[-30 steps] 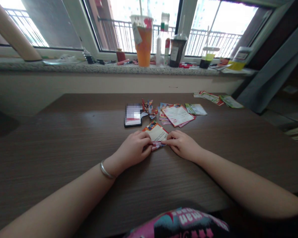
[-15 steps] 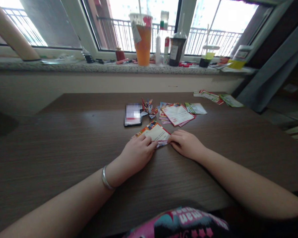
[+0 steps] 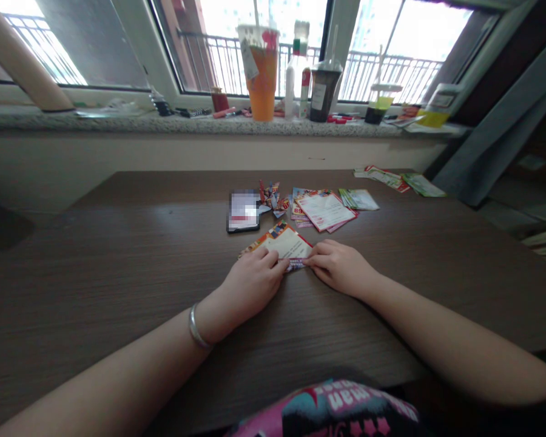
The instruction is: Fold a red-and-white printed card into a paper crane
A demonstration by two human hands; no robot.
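A printed paper sheet [image 3: 289,243], pale with a colourful border, lies on the table between my hands, its near edge folded over in a narrow strip. Over its left part rests my left hand [image 3: 257,273], fingers curled and pressing the paper; a silver bangle circles that wrist. At the sheet's right corner, my right hand [image 3: 339,262] has its fingers pressed together on the folded edge. Just beyond the sheet stands a small folded-paper piece [image 3: 273,197] made of printed paper. My palms hide the sheet's near left part.
A phone [image 3: 243,211] with a blurred screen lies behind my left hand. Stacked printed papers [image 3: 326,210] and green leaflets [image 3: 359,199] are to its right, with more leaflets [image 3: 389,177] at the far right. Cups, including an orange drink [image 3: 261,85], and bottles line the windowsill [image 3: 186,125].
My right fingers have shifted slightly left along the folded edge. My left hand stays nearly where it was, on the sheet.
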